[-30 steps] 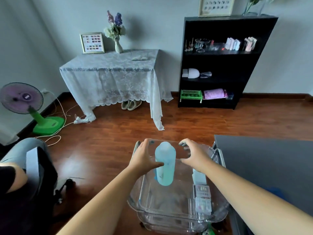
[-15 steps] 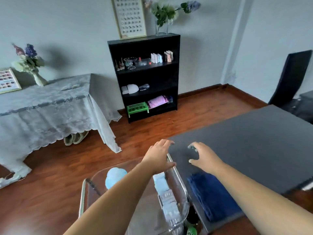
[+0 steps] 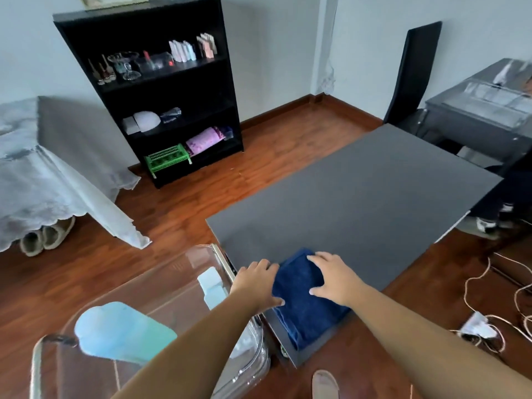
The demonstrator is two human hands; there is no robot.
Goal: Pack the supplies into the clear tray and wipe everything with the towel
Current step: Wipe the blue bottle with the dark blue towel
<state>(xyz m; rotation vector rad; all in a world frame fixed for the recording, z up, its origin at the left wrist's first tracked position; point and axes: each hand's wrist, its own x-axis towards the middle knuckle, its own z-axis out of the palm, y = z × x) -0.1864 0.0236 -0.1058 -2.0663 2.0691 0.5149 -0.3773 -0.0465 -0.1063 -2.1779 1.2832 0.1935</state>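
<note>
Both hands on folded blue towel (image 3: 305, 298), L hand (image 3: 254, 283), R hand (image 3: 331, 279) (fingers spread), grey table (image 3: 359, 197)

Towel (image 3: 305, 298) under my hands: dark navy blue, plain. Tabletop (image 3: 359, 203): matte dark grey. Tray (image 3: 184, 272) is clear, with a pale turquoise bottle (image 3: 121, 332) and light blue boxes (image 3: 211, 286) in it. Floor (image 3: 178, 203): reddish-brown wood grain. Shelf unit (image 3: 161, 90): black, holding a green basket (image 3: 168, 160) and a lilac patterned bundle (image 3: 204, 139). Side table cloth (image 3: 43, 180): white lace. Walls pale grey.
</note>
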